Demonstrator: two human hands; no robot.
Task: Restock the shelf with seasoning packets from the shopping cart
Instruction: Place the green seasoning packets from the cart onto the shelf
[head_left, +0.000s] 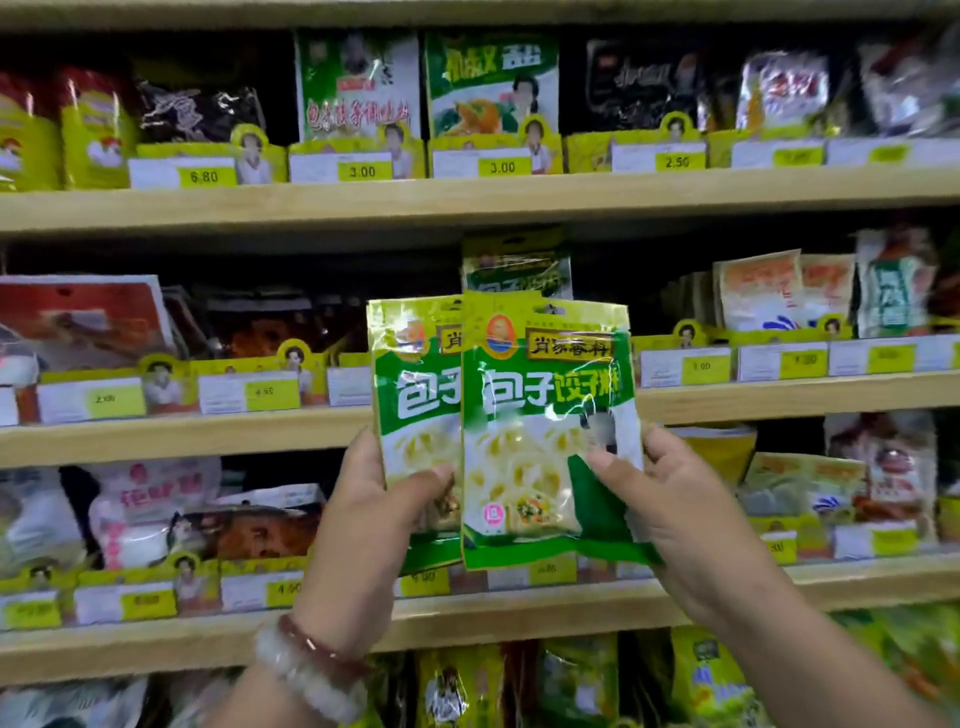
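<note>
Two green and white seasoning packets are held up in front of the middle shelf (208, 439). My left hand (371, 514) grips the left packet (415, 395) at its lower edge, thumb on the front. My right hand (670, 499) grips the right packet (545, 415), which overlaps the left one, thumb on its front. Behind them a matching green packet (517, 265) stands on the middle shelf. The shopping cart is out of view.
Wooden shelves run across the whole view, packed with other seasoning bags behind yellow-green price-tag holders (363, 169). A dark gap (410, 270) lies on the middle shelf left of the standing green packet. Bracelets (311, 670) sit on my left wrist.
</note>
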